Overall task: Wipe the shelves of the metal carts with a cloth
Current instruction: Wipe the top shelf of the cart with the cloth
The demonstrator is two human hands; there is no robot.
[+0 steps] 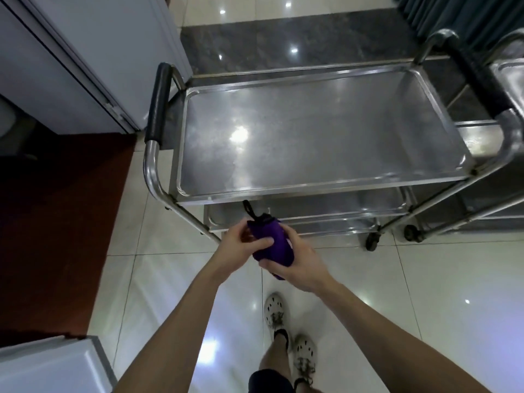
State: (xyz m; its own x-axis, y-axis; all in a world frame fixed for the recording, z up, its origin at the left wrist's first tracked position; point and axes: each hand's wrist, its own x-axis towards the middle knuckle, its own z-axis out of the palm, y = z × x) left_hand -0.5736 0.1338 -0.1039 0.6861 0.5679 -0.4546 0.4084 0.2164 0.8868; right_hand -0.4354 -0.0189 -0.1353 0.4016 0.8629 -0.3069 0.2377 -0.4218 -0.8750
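A stainless steel cart stands in front of me, its top shelf (pixel 312 131) bare and shiny, with a lower shelf (pixel 326 214) showing under the near edge. Both hands hold a bunched purple cloth (pixel 273 245) with a black loop, just in front of the cart's near edge. My left hand (pixel 241 246) grips the cloth from the left with the thumb across it. My right hand (pixel 295 265) curls round it from the right and below.
A second metal cart (pixel 507 80) stands against the first one's right side. Black-padded handles (pixel 157 103) cap the cart ends. A white cabinet (pixel 85 52) is at left, another white surface (pixel 48 367) at bottom left, a dark red mat (pixel 56 222) between. My feet stand on glossy tiles.
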